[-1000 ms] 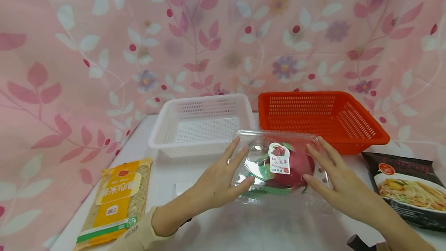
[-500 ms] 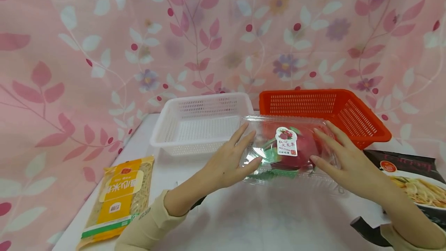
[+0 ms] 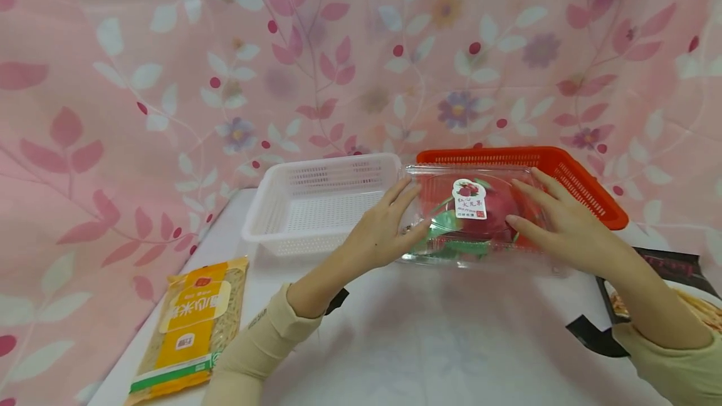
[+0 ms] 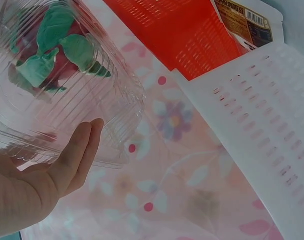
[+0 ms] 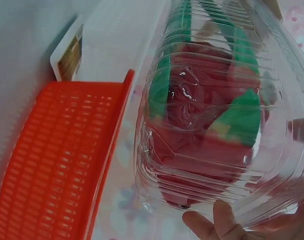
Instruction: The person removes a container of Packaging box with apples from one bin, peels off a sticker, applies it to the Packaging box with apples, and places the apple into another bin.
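A clear plastic clamshell box (image 3: 423, 224) with a red-and-green dragon fruit (image 3: 499, 212) inside is held above the table, in front of the baskets. A white label with red print (image 3: 469, 200) is on its lid. My left hand (image 3: 380, 230) grips the box's left end and my right hand (image 3: 575, 230) its right end. In the left wrist view two fingertips (image 4: 94, 127) touch the ribbed side. Fingertips (image 5: 224, 212) also touch the box in the right wrist view. The red basket (image 3: 592, 199) is partly hidden behind the box.
A white basket (image 3: 282, 240) stands at the back left, beside the red one. A yellow noodle bag (image 3: 188, 331) lies at left. A black noodle packet (image 3: 671, 268) lies at right, partly behind my right arm. The wrist views show a brown-labelled pouch (image 4: 252, 25) near the baskets.
Both hands have carried the box forward, up and slightly right, so it now overlaps more of the red basket. The baskets and packets stay in place.
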`<state>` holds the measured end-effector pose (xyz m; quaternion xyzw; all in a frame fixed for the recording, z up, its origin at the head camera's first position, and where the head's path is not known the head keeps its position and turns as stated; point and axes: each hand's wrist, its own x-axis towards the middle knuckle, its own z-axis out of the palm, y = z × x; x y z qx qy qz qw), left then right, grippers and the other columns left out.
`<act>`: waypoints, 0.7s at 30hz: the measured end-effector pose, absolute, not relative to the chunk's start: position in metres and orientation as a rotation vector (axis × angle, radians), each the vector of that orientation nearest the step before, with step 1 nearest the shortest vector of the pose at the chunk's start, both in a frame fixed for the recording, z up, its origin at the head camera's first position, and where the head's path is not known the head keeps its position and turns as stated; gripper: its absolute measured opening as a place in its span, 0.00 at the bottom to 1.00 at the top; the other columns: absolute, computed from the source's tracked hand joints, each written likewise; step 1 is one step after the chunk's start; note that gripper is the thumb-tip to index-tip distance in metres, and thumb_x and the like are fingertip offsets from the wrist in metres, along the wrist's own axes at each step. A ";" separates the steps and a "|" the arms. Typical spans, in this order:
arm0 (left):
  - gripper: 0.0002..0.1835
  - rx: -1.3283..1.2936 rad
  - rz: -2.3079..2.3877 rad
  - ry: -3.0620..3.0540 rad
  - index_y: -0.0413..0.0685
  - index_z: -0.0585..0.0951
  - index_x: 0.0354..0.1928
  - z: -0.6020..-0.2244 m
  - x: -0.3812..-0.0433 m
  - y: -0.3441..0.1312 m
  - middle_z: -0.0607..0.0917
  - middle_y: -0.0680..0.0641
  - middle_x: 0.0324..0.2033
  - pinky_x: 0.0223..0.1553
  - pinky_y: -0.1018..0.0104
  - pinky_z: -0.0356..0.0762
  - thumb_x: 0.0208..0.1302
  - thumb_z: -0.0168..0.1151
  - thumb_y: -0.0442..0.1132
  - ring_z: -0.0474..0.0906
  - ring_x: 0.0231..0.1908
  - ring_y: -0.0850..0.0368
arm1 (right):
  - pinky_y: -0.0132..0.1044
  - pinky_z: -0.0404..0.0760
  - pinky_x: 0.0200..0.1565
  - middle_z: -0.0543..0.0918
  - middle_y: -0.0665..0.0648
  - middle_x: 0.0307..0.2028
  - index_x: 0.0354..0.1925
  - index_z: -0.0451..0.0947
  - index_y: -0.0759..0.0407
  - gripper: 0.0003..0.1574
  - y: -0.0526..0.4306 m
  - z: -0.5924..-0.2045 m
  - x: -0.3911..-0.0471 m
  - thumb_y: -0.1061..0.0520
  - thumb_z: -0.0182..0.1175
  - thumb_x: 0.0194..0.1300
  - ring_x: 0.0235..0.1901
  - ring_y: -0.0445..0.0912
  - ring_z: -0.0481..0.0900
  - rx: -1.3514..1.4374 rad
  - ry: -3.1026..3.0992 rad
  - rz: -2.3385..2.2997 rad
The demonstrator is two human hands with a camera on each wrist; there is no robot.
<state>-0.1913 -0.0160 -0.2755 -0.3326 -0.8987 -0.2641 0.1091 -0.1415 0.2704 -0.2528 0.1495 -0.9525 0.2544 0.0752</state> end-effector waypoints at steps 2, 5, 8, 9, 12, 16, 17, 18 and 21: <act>0.33 -0.971 -0.793 -2.639 0.51 0.61 0.67 -0.274 -0.196 -0.014 0.55 0.51 0.68 0.56 0.52 0.65 0.63 0.48 0.57 0.60 0.63 0.51 | 0.72 0.60 0.45 0.43 0.66 0.69 0.69 0.52 0.58 0.45 0.272 -0.250 -0.147 0.45 0.57 0.62 0.63 0.70 0.46 0.442 -2.864 0.757; 0.33 -0.962 -0.804 -2.638 0.51 0.61 0.67 -0.272 -0.204 -0.009 0.55 0.51 0.68 0.57 0.51 0.63 0.63 0.48 0.57 0.57 0.65 0.52 | 0.72 0.58 0.46 0.43 0.68 0.69 0.69 0.51 0.59 0.44 0.275 -0.247 -0.154 0.45 0.56 0.62 0.62 0.70 0.46 0.438 -2.877 0.747; 0.33 -0.962 -0.801 -2.641 0.51 0.62 0.67 -0.270 -0.212 -0.004 0.56 0.50 0.68 0.58 0.51 0.63 0.63 0.48 0.58 0.56 0.65 0.52 | 0.72 0.58 0.47 0.44 0.69 0.68 0.69 0.51 0.59 0.44 0.279 -0.243 -0.162 0.44 0.55 0.63 0.62 0.71 0.47 0.423 -2.891 0.720; 0.33 -0.964 -0.803 -2.647 0.52 0.62 0.67 -0.269 -0.215 -0.002 0.56 0.49 0.68 0.58 0.51 0.63 0.63 0.47 0.58 0.56 0.65 0.52 | 0.72 0.57 0.47 0.44 0.69 0.68 0.69 0.51 0.59 0.44 0.281 -0.241 -0.164 0.43 0.55 0.63 0.62 0.71 0.47 0.417 -2.896 0.716; 0.33 -0.966 -0.805 -2.665 0.52 0.61 0.68 -0.264 -0.225 0.004 0.56 0.50 0.68 0.58 0.52 0.63 0.64 0.46 0.59 0.57 0.65 0.52 | 0.72 0.53 0.50 0.42 0.67 0.69 0.69 0.52 0.59 0.44 0.285 -0.236 -0.173 0.42 0.54 0.63 0.63 0.70 0.44 0.401 -2.906 0.721; 0.32 -0.960 -0.803 -2.670 0.53 0.62 0.67 -0.256 -0.239 0.012 0.57 0.51 0.68 0.59 0.55 0.61 0.64 0.45 0.59 0.57 0.64 0.53 | 0.72 0.47 0.52 0.39 0.66 0.70 0.69 0.51 0.60 0.43 0.291 -0.228 -0.187 0.43 0.53 0.64 0.65 0.69 0.38 0.397 -2.921 0.759; 0.32 -0.962 -0.797 -2.663 0.53 0.62 0.67 -0.254 -0.243 0.014 0.57 0.51 0.68 0.60 0.55 0.60 0.64 0.45 0.58 0.57 0.64 0.54 | 0.72 0.47 0.52 0.38 0.67 0.70 0.69 0.51 0.60 0.43 0.293 -0.226 -0.191 0.43 0.53 0.65 0.65 0.69 0.37 0.392 -2.926 0.759; 0.32 -0.960 -0.791 -2.661 0.53 0.62 0.67 -0.252 -0.246 0.016 0.57 0.51 0.68 0.60 0.56 0.60 0.65 0.45 0.58 0.57 0.64 0.54 | 0.72 0.47 0.52 0.38 0.67 0.70 0.69 0.51 0.60 0.43 0.295 -0.224 -0.194 0.43 0.52 0.65 0.65 0.69 0.37 0.387 -2.927 0.755; 0.31 -0.947 -0.770 -2.670 0.54 0.62 0.67 -0.250 -0.257 0.024 0.57 0.51 0.68 0.62 0.57 0.57 0.65 0.45 0.58 0.56 0.65 0.54 | 0.73 0.47 0.52 0.39 0.68 0.69 0.69 0.50 0.60 0.43 0.300 -0.219 -0.203 0.42 0.51 0.65 0.65 0.70 0.37 0.365 -2.934 0.748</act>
